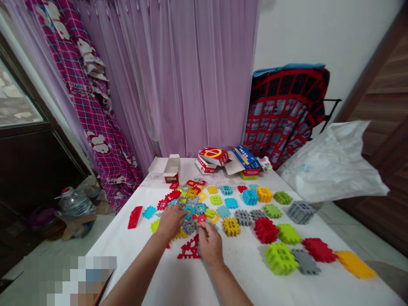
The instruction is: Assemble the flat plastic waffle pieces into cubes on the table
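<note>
Both my hands rest on a heap of coloured plastic waffle tiles (194,199) in the middle of the white table (242,272). My left hand (170,221) lies over the tiles with its fingers curled down on them, though what they grip is hidden. My right hand (209,244) is closed in a pinch on a small green and red tile at its fingertips. A red triangular lattice piece (189,250) lies just left of my right hand. Assembled cubes sit to the right: yellow (231,226), red (265,230), green (280,257).
Opened cardboard boxes (213,159) stand at the table's far edge. A red flat piece (134,216) lies at the left. A white plastic bag (331,163) hangs over the right side. Purple curtains hang behind; a water jug (75,202) stands on the floor at left.
</note>
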A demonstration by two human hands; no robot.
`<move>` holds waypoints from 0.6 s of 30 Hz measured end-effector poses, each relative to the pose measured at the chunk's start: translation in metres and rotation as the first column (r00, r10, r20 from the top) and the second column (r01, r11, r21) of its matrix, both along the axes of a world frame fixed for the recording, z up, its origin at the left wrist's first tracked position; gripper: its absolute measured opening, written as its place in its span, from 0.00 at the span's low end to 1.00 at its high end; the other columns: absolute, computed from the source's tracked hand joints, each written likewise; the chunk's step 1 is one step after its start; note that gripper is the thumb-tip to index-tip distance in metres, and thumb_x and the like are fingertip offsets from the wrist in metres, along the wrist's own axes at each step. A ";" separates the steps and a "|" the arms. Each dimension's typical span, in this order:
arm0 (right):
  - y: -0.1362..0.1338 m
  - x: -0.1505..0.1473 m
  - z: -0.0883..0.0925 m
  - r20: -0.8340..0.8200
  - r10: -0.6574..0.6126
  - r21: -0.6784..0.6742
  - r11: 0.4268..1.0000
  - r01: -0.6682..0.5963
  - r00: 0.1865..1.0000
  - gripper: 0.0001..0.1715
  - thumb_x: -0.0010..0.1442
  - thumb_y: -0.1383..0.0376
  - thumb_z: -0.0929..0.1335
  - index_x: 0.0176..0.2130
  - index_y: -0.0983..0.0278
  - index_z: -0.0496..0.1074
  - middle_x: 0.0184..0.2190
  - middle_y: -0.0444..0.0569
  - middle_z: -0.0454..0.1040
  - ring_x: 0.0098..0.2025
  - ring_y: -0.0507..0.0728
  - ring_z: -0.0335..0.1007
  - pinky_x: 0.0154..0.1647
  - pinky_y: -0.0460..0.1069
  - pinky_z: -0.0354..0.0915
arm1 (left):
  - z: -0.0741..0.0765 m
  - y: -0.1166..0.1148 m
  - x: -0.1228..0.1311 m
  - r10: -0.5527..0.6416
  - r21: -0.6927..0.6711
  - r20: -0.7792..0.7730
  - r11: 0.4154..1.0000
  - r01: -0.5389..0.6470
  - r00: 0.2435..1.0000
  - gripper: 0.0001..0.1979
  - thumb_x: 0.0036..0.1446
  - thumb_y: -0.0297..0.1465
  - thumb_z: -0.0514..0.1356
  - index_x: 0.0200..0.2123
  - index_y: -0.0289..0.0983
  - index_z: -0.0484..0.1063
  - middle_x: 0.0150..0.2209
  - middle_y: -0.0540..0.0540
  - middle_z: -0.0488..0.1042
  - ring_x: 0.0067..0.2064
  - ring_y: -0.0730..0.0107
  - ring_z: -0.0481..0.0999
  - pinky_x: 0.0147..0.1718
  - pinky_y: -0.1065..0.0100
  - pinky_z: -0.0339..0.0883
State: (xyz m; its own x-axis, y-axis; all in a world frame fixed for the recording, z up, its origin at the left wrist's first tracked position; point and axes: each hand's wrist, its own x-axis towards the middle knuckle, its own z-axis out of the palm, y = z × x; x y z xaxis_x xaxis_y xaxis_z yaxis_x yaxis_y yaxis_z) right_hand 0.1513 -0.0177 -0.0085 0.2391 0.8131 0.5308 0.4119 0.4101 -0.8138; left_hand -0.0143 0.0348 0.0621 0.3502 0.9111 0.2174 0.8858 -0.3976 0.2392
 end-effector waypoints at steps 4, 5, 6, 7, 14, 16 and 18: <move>0.000 -0.001 0.003 0.014 0.001 0.015 1.000 -0.001 1.000 0.14 0.58 0.68 0.61 0.33 0.61 0.75 0.32 0.48 0.80 0.36 0.56 0.76 0.40 0.49 0.70 | 0.003 0.010 -0.002 -0.026 -0.054 0.073 0.998 0.030 0.997 0.09 0.51 0.26 0.64 0.35 0.43 0.81 0.40 0.43 0.78 0.46 0.55 0.74 0.50 0.54 0.64; 0.000 -0.001 0.002 0.013 0.000 0.016 1.000 -0.001 1.000 0.14 0.58 0.68 0.61 0.34 0.61 0.76 0.32 0.49 0.80 0.36 0.56 0.76 0.41 0.49 0.70 | 0.002 0.010 -0.004 -0.019 -0.061 0.106 0.998 0.026 0.994 0.08 0.51 0.27 0.63 0.35 0.42 0.81 0.40 0.43 0.78 0.47 0.55 0.74 0.51 0.54 0.64; 0.000 -0.001 0.002 0.012 0.001 0.016 1.000 -0.001 1.000 0.14 0.59 0.68 0.61 0.34 0.61 0.76 0.32 0.49 0.80 0.37 0.56 0.76 0.41 0.49 0.70 | 0.002 0.009 -0.006 -0.006 -0.066 0.146 0.998 0.016 0.989 0.08 0.52 0.28 0.63 0.36 0.42 0.81 0.41 0.42 0.78 0.47 0.55 0.74 0.51 0.54 0.63; 0.000 -0.002 0.001 0.009 0.002 0.016 1.000 -0.002 1.000 0.14 0.59 0.68 0.61 0.35 0.61 0.76 0.33 0.49 0.80 0.37 0.56 0.76 0.42 0.49 0.70 | 0.001 0.007 -0.008 0.015 -0.067 0.191 0.998 -0.002 0.981 0.09 0.54 0.29 0.61 0.37 0.42 0.80 0.42 0.42 0.78 0.48 0.55 0.74 0.52 0.54 0.63; 0.001 -0.004 -0.003 -0.012 -0.015 0.017 1.000 0.015 1.000 0.20 0.61 0.64 0.63 0.52 0.64 0.71 0.43 0.54 0.78 0.38 0.56 0.76 0.41 0.50 0.72 | -0.017 -0.025 0.000 0.250 -0.182 0.567 0.967 -0.178 0.785 0.15 0.58 0.41 0.55 0.37 0.41 0.79 0.35 0.46 0.80 0.38 0.62 0.78 0.40 0.64 0.69; -0.001 -0.003 -0.002 -0.003 0.005 0.037 0.999 -0.005 1.000 0.23 0.61 0.62 0.64 0.55 0.65 0.69 0.45 0.56 0.77 0.37 0.56 0.76 0.39 0.50 0.73 | -0.021 -0.033 0.007 0.298 -0.264 0.649 0.951 -0.161 0.700 0.17 0.55 0.45 0.57 0.33 0.40 0.78 0.27 0.49 0.78 0.29 0.66 0.76 0.30 0.68 0.67; -0.002 -0.003 0.000 0.022 0.031 0.066 0.997 -0.032 0.999 0.23 0.62 0.62 0.64 0.55 0.64 0.69 0.47 0.56 0.76 0.39 0.56 0.75 0.39 0.50 0.73 | -0.021 -0.037 0.011 0.345 -0.341 0.710 0.931 -0.128 0.614 0.20 0.50 0.49 0.59 0.31 0.38 0.78 0.22 0.50 0.75 0.23 0.70 0.72 0.23 0.71 0.63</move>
